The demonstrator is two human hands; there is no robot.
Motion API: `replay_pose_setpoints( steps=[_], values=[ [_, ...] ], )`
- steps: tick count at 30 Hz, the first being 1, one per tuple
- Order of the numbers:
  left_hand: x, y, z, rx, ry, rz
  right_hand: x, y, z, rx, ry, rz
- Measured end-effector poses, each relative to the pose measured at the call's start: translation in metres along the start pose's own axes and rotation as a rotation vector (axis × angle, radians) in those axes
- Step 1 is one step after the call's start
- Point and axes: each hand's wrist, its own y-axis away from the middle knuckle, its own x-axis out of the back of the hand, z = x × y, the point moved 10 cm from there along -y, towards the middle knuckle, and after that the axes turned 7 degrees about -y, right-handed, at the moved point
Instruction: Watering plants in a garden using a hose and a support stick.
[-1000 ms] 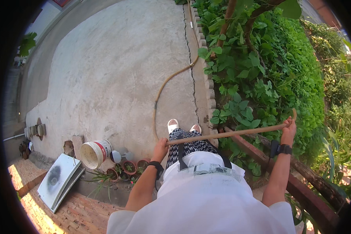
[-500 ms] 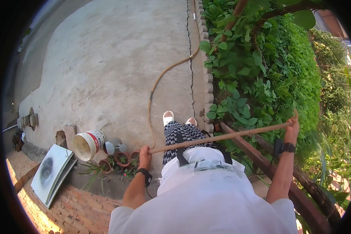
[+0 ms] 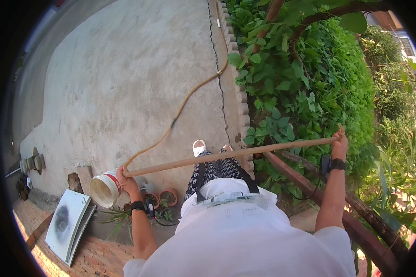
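Observation:
A tan hose stretches taut across the front of my body between both hands. My left hand is closed round it out to the left, in front of the white bucket in this view. From there the hose bends away and runs over the concrete to the far edge of the garden bed. My right hand grips the hose at the right, beside the green plants; a short end sticks up above the fingers. Both wrists carry dark bands.
Potted plants stand at the lower left, near a white panel leaning by bricks. A scalloped border edges the plant bed on the right. A reddish-brown beam slants past my right arm. Cracked concrete lies ahead.
My left hand has moved outward to the left, drawing the hose with it, so more hose spans between my hands. The curve on the ground has straightened. My right hand stays on the hose.

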Motion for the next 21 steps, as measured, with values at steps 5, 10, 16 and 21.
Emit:
replay_pose_setpoints(
  steps=[5, 10, 16, 21],
  values=[
    [0.017, -0.057, 0.022, -0.032, 0.073, -0.021, -0.019, 0.01, 0.041, -0.116, -0.244, 0.045],
    [0.009, -0.113, 0.072, -0.167, 0.101, -0.113, -0.024, 0.003, 0.054, -0.065, -0.151, 0.063],
    [-0.007, -0.149, 0.162, -0.244, -0.005, -0.101, -0.05, -0.011, 0.061, -0.092, -0.224, 0.094],
    [-0.025, -0.171, 0.196, -0.215, -0.043, -0.051, -0.059, -0.045, 0.059, -0.003, -0.204, 0.136]
  ],
)
